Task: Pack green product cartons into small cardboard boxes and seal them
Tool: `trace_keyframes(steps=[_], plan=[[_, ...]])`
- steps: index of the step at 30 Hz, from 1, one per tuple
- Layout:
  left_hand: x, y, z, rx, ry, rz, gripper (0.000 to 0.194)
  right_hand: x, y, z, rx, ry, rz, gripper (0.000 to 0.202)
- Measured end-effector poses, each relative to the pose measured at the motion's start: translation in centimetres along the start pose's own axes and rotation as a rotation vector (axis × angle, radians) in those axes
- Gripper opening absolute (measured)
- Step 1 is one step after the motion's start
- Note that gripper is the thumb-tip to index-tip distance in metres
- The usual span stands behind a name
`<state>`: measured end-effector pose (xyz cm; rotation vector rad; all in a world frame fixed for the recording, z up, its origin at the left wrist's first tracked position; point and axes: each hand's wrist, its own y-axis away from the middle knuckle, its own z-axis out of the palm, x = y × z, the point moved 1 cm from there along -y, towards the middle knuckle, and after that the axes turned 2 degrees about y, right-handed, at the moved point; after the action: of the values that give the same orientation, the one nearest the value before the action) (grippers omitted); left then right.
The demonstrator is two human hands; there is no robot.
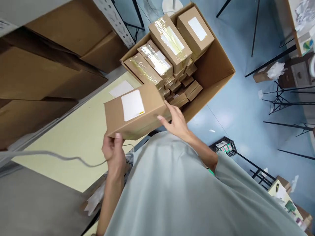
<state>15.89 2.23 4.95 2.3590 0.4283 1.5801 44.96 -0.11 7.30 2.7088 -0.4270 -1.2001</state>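
Note:
A brown cardboard box (150, 108) with a white label is held between my two hands, over the edge of the pale yellow table (73, 141). My left hand (114, 152) grips its lower left corner, thumb on the near side. At the box's right end, my right hand (176, 121) presses with thumb and fingers on it. Just beyond stands a large open carton (214, 72) with several taped boxes inside, stacked on its left side; one labelled box (195, 31) sits at its far end.
Shelves with large brown cartons (36, 72) rise at the left. A grey cable (61, 157) crosses the table. Black metal legs (270, 60) and a small black basket (225, 146) stand at the right, over the blue floor (238, 108).

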Motion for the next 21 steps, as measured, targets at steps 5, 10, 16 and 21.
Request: trace_keyframes(steps=[5,10,16,21], plan=[[5.8,1.4,9.1,-0.374,0.061,-0.031,0.075,7.0,-0.3,-7.0,0.199,0.102,0.167,0.077],[6.8,1.3,18.5,-0.721,0.163,-0.136,0.088,16.7,-2.9,-11.0,0.4,0.16,0.238,0.075],[6.2,-1.6,28.5,-0.795,0.237,-0.192,0.085,26.4,-7.9,-13.1,0.344,0.128,0.281,0.081],[6.6,-5.6,37.6,-0.816,0.298,-0.397,0.078,33.2,-14.7,-15.8,0.316,0.263,0.372,0.083]])
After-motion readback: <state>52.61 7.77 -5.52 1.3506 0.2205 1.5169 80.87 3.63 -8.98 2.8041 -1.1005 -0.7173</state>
